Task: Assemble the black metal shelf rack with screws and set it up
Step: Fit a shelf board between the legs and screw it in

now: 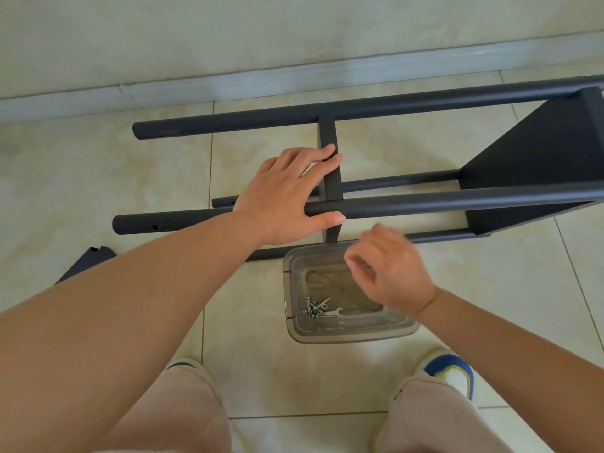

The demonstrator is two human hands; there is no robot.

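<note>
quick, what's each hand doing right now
left hand: gripping the rack pole
right hand: blurred above the tray, cannot tell

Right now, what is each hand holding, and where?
Left hand grips the rack by its near pole, beside the crossbar. Right hand is blurred above the tray; cannot tell.

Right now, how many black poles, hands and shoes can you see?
Black poles: 4
Hands: 2, left hand, right hand
Shoes: 2
Total: 8
</note>
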